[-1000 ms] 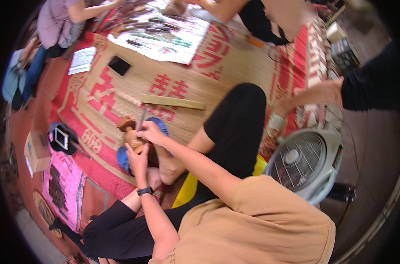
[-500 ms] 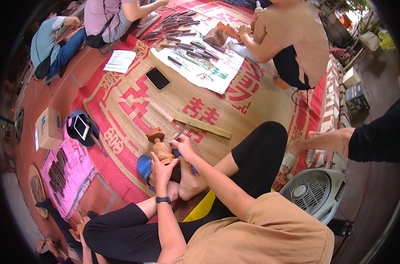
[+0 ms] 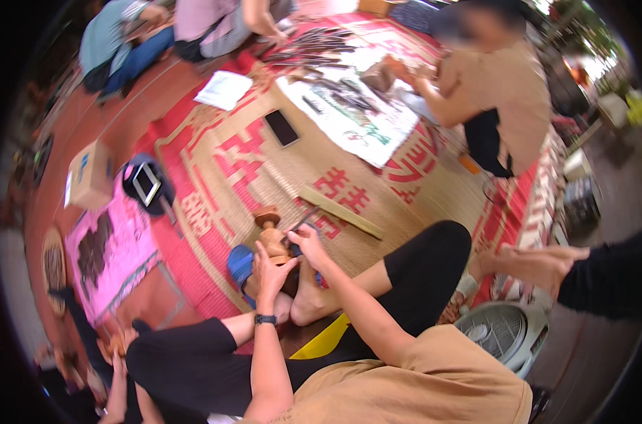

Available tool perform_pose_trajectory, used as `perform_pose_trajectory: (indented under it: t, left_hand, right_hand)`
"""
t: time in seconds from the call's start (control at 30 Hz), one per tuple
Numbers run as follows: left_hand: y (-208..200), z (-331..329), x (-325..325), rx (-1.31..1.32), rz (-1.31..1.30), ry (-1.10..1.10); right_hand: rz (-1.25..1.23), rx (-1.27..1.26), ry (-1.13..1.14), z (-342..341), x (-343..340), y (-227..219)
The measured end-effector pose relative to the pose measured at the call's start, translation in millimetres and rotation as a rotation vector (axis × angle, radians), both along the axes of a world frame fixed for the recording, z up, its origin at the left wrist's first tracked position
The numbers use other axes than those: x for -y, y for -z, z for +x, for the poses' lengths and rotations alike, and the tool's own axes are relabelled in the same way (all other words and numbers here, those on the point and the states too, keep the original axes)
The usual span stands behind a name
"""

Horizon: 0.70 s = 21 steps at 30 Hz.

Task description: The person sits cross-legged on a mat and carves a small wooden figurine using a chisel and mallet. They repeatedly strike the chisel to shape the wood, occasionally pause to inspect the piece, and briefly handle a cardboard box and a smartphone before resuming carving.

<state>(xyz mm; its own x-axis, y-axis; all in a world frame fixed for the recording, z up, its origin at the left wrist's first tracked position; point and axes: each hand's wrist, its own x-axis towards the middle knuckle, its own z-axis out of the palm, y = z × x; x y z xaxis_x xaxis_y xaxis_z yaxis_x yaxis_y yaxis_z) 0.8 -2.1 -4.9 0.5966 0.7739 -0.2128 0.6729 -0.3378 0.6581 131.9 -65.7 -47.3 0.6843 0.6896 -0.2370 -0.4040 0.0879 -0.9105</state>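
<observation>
A carved wooden figure [image 3: 272, 239] with a wide round top stands between my feet, partly covered by my fingers. My left hand [image 3: 270, 272] is closed round its lower side. In my right hand [image 3: 307, 244], just right of the figure, is a slim dark tool that looks like a carving chisel [image 3: 305, 218], its shaft slanting up and away to the right. The tool's lower end is blurred and partly hidden, so I cannot tell whether it touches the wood. Beside my feet lies a blue slipper [image 3: 241, 264].
Ahead on the mat lie a flat wooden strip [image 3: 342, 212] and a phone [image 3: 282, 127]. Many chisels lie by a white cloth [image 3: 384, 145], where another person [image 3: 508, 92] sits. A fan [image 3: 494, 336] stands right; a cardboard box [image 3: 90, 175] and pink cloth [image 3: 133, 237] are left.
The whole view has shifted, so the scene sits lower and further right, with some blur. Both hands stay at the figure, and the tool remains in my right hand.
</observation>
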Motion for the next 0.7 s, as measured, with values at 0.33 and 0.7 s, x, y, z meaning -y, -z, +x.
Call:
perform_pose_trajectory:
  t: [0.33, 0.7]
  left_hand:
    - [-8.6, -2.2, 4.2, 0.046, 0.007, -0.047]
    - [-9.2, -0.3, 6.7, 0.032, 0.001, -0.057]
  right_hand:
    - [-0.077, -0.011, -0.117, 5.8, 7.8, 3.6]
    - [-0.065, -0.042, -0.124, 11.9, 6.8, 11.2]
